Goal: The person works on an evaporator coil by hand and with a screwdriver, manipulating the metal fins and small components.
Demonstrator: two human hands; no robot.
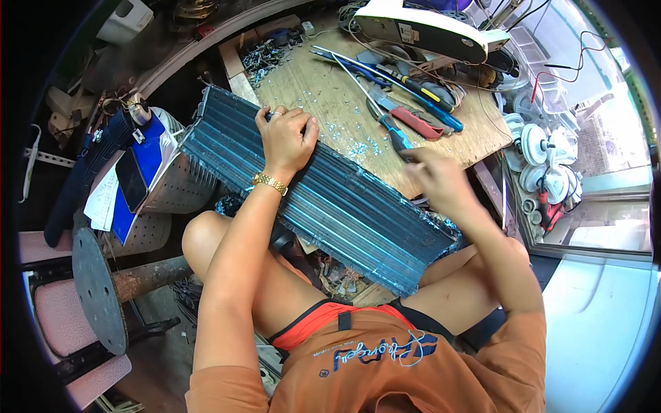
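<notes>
A long, dark ribbed metal panel (pixel 344 213) with ragged edges slants across my lap, leaning against the worktable. My left hand (pixel 288 141) grips its far edge with curled fingers; a ring and a gold-coloured band are on that hand and wrist. Just beyond the panel's right half, my right hand (pixel 444 179) is smeared by motion. Its fingertips are at the butt of a screwdriver (pixel 392 129) with a blue and black handle lying on the wood. Whether they grip that handle does not show. A red-handled tool (pixel 416 122) lies beside it.
More hand tools, including a yellow-and-black-handled one (pixel 420 88), lie on the wooden tabletop (pixel 303 82) among metal scraps. A white appliance housing (pixel 423 31) stands behind them. To my left are a phone (pixel 131 180) on papers and a round metal plate (pixel 100 292). White plastic wheels (pixel 537 148) sit far right.
</notes>
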